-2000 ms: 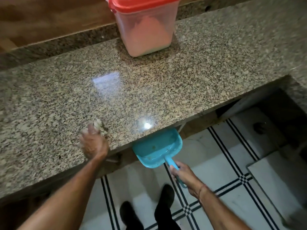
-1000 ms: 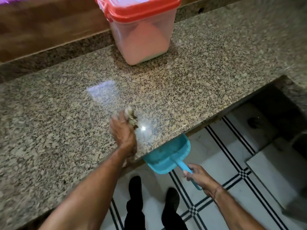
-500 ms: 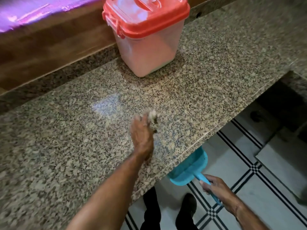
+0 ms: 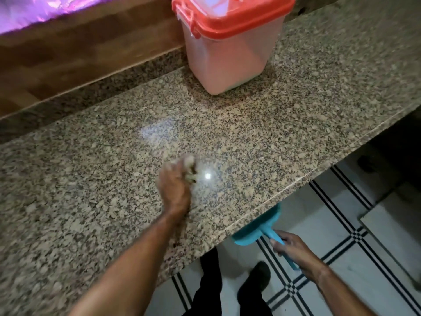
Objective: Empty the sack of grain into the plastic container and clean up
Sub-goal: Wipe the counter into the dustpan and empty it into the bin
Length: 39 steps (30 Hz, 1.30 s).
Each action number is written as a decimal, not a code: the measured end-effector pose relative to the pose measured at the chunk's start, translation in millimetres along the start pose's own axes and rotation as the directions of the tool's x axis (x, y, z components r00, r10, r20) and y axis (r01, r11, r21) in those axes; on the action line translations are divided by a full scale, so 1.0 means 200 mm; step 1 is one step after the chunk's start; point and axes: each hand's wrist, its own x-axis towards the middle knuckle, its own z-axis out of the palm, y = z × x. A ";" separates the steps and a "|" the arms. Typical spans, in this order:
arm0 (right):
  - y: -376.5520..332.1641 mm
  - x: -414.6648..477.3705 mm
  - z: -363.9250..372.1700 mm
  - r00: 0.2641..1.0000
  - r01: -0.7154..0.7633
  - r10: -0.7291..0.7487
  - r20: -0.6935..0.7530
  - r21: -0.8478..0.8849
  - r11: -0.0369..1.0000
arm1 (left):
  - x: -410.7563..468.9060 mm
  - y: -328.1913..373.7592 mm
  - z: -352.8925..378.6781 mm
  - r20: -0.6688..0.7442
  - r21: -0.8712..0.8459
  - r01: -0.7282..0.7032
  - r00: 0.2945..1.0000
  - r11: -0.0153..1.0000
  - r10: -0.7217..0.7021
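A clear plastic container (image 4: 230, 58) with a red lid stands at the back of the granite counter (image 4: 284, 124), pale grain inside it. My left hand (image 4: 175, 185) rests on the counter's middle, blurred, closed on a small crumpled cloth (image 4: 190, 167) pressed to the surface. My right hand (image 4: 293, 249) grips the handle of a blue dustpan (image 4: 257, 231), held just under the counter's front edge, so that the counter hides most of the pan. No sack is in view.
A wooden ledge (image 4: 79, 49) runs behind the counter, with purple material (image 4: 34, 12) at the top left. Below the counter lies white tiled floor (image 4: 341, 224) with black lines, and my dark shoes (image 4: 255, 281) stand on it.
My left hand with the cloth has swept rightward along the counter and away from its front edge. The dustpan has shifted right and further under the edge.
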 end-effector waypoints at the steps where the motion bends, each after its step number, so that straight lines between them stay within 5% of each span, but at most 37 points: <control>1: 0.00 0.01 0.01 1.000 0.000 0.000 0.001 -0.010 1.000 | 0.00 -0.07 -0.03 -0.062 0.050 0.102 0.993 0.994 -0.099; 4: 0.00 0.00 0.02 1.000 0.007 -0.007 0.028 -0.022 1.000 | 0.01 -0.25 -0.06 -0.094 0.170 0.214 0.975 0.962 -0.200; 10: 0.03 -0.03 0.05 0.997 0.026 -0.022 0.078 -0.047 0.999 | -0.10 -0.08 -0.04 0.057 0.113 -0.136 0.990 0.984 0.130; 13: 0.05 -0.04 0.03 0.997 0.011 -0.009 0.079 -0.033 0.999 | 0.01 -0.16 -0.10 -0.106 0.067 0.167 0.981 0.984 -0.160; 15: 0.06 -0.04 0.00 0.998 0.007 -0.006 0.067 -0.017 1.000 | 0.09 -0.24 -0.13 -0.184 0.031 0.444 0.883 0.895 -0.432; 17: 0.06 -0.05 -0.01 0.998 0.004 -0.004 0.067 0.004 1.000 | 0.13 -0.25 -0.10 -0.159 0.085 0.506 0.857 0.858 -0.490; 19: 0.05 -0.05 -0.01 0.998 0.004 -0.004 0.057 0.007 1.000 | 0.14 -0.16 -0.03 -0.124 0.044 0.436 0.895 0.899 -0.428; 22: 0.05 -0.05 -0.02 0.999 -0.001 0.000 0.045 0.021 1.000 | 0.10 0.13 0.11 0.039 0.003 0.112 0.993 0.994 -0.112; 25: 0.05 -0.04 -0.04 1.000 -0.001 0.001 0.021 0.007 1.000 | 0.12 0.28 0.22 0.103 -0.021 -0.087 0.991 0.996 0.089; 27: 0.04 -0.06 -0.09 1.000 0.001 0.000 -0.012 0.009 1.000 | 0.23 0.24 0.26 0.029 -0.007 0.100 0.995 0.995 -0.100; 29: 0.04 -0.07 -0.14 0.999 -0.002 0.002 -0.035 0.005 1.000 | 0.36 0.16 0.25 -0.039 -0.007 0.372 0.928 0.928 -0.372; 31: 0.06 -0.08 -0.21 0.998 -0.017 0.017 -0.068 0.008 1.000 | 0.43 0.19 0.30 -0.014 0.012 0.445 0.896 0.895 -0.445; 34: 0.11 -0.10 -0.31 0.993 -0.028 0.029 -0.117 0.013 1.000 | 0.35 0.46 0.41 0.125 0.036 0.283 0.950 0.958 -0.285; 36: 0.13 -0.11 -0.39 0.990 -0.027 0.030 -0.140 0.021 0.999 | 0.17 0.68 0.48 0.197 0.052 -0.005 0.980 0.999 -0.005; 39: 0.16 -0.12 -0.51 0.986 -0.022 0.028 -0.164 0.036 0.999 | -0.05 0.88 0.52 0.335 -0.069 -0.274 0.900 0.959 0.281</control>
